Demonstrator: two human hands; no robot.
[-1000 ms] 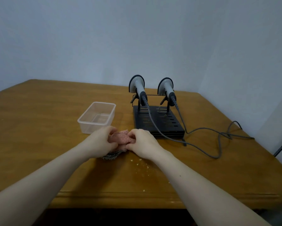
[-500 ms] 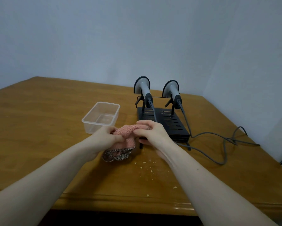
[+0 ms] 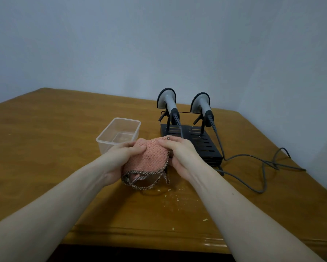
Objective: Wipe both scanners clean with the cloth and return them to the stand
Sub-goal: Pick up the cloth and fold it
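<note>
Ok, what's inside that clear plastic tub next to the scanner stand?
The clear tub appears empty: its bottom shows through the open top. Its near edge is covered by the left hand and the pink cloth, so that part cannot be checked.

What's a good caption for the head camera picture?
Both hands hold the cloth; two scanners wait.

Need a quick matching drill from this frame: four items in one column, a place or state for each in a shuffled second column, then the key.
Items:
1. cloth
2. plastic box
3. scanners
4. cables

States:
A. trailing across the table to the right
B. held up between both hands
C. propped on the black stand
D. open, left of the stand

Pairs: 1-B, 2-D, 3-C, 4-A
</note>
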